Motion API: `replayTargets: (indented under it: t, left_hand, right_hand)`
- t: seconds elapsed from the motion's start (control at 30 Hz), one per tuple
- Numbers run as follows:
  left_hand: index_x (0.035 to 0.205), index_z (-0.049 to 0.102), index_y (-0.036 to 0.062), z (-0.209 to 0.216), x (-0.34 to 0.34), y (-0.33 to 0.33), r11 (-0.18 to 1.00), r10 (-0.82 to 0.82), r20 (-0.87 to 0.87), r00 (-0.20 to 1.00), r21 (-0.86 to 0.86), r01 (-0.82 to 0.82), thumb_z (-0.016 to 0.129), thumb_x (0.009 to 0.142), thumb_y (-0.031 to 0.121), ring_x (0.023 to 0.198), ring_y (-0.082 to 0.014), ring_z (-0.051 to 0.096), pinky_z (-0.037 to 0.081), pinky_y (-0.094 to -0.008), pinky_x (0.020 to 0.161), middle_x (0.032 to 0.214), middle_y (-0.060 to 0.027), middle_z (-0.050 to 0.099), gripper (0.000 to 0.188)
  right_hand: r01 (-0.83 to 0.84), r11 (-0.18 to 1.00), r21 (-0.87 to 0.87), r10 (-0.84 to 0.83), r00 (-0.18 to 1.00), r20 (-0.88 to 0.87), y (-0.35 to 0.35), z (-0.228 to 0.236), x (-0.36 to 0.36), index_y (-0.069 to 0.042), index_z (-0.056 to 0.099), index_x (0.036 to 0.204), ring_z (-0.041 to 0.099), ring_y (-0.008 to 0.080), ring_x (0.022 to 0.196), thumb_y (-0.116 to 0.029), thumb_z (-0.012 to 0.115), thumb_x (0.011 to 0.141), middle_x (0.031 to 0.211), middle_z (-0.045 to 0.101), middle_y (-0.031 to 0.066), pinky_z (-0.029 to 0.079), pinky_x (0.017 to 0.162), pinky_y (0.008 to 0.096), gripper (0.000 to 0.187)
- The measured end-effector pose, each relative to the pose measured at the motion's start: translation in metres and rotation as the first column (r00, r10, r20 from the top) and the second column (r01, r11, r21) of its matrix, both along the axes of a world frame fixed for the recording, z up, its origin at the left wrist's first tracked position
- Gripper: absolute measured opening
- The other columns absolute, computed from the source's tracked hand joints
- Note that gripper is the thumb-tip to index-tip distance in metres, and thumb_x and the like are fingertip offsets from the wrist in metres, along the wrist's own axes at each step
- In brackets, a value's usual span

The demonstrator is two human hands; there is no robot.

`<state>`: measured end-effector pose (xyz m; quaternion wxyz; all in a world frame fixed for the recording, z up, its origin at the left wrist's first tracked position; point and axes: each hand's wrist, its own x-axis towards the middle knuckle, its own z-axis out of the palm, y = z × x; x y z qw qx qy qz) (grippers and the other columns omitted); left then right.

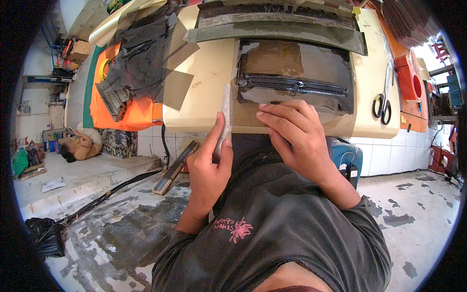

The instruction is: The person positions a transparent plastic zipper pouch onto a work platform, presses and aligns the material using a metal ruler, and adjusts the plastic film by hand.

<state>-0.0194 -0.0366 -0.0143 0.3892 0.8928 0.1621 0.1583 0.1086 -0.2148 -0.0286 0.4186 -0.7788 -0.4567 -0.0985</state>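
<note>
My left hand [209, 165] is closed on a narrow greyish strip [225, 104], gripped between thumb and forefinger. The strip runs along the left edge of a clear plastic sheet [248, 113] at the table's near edge. Under or within the sheet lies a dark panel [311, 51] crossed by a black zipper [272, 80] with a metal pull. My right hand [299, 134] rests on the sheet's near side, its fingers stretched out flat towards the left, with nothing visible in it. Whether its thumb reaches beneath the edge, I cannot tell.
Black-handled scissors [382, 104] lie to the right, near a red tape roll [409, 82]. Dark sheet scraps [141, 53] are piled on orange material [129, 119] at the left. Long dark strips [277, 34] cross the table's far side. A person [85, 143] lies on the floor at far left.
</note>
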Motion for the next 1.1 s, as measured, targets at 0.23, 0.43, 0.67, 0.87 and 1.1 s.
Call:
replayTargets:
  t: [0.23,0.43,0.67,0.87,1.1]
  left_hand:
    - [0.139,0.058,-0.0001,-0.004,-0.001,0.002,1.000,-0.009,-0.006,1.000,0.017,0.009,0.062,0.092,0.000,0.097,-0.0250,0.075,0.055,-0.0314,0.079,0.113,-0.0281,0.070,0.048]
    - [0.142,0.059,0.0075,-0.002,-0.002,0.000,0.999,0.019,-0.008,1.000,0.039,-0.019,0.061,0.096,0.005,0.073,-0.0055,0.057,0.051,-0.0264,0.070,0.098,-0.0122,0.075,0.047]
    - [0.141,0.058,0.0021,-0.001,-0.001,0.000,1.000,0.013,-0.035,0.999,0.016,-0.012,0.062,0.092,0.000,0.078,-0.0167,0.072,0.054,-0.0294,0.070,0.101,-0.0268,0.072,0.049]
    - [0.141,0.058,0.0032,-0.001,-0.001,0.000,0.999,0.015,-0.047,0.999,0.029,-0.014,0.063,0.092,0.001,0.070,-0.0145,0.066,0.052,-0.0290,0.067,0.095,-0.0257,0.072,0.050]
    - [0.142,0.058,0.0053,0.001,-0.001,-0.003,0.998,0.052,-0.082,0.995,-0.021,-0.054,0.063,0.092,0.001,0.064,-0.0104,0.057,0.050,-0.0277,0.062,0.086,-0.0233,0.069,0.051]
  right_hand:
    - [0.023,0.997,0.072,-0.020,0.999,-0.039,0.001,0.001,0.000,-0.005,0.069,0.115,0.063,0.0286,0.103,-0.001,0.070,0.075,0.116,0.070,0.0076,0.049,0.084,0.0421,0.040]
    - [0.032,0.995,0.097,-0.026,0.998,-0.060,0.000,0.001,0.001,-0.005,0.069,0.115,0.064,0.0281,0.101,0.000,0.069,0.076,0.115,0.071,0.0082,0.049,0.084,0.0412,0.039]
    - [0.014,0.999,0.038,-0.014,1.000,-0.012,0.001,-0.002,0.000,-0.005,0.070,0.114,0.063,0.0284,0.102,-0.004,0.070,0.075,0.117,0.070,0.0076,0.048,0.083,0.0416,0.038]
    - [0.013,0.999,0.035,-0.013,1.000,-0.005,0.001,-0.003,0.001,-0.006,0.071,0.113,0.062,0.0283,0.102,-0.005,0.070,0.074,0.118,0.069,0.0071,0.048,0.083,0.0415,0.038]
    - [0.024,1.000,0.008,-0.024,0.997,0.071,0.002,-0.006,-0.001,-0.006,0.071,0.112,0.062,0.0263,0.101,-0.005,0.071,0.069,0.118,0.069,0.0069,0.049,0.081,0.0393,0.044]
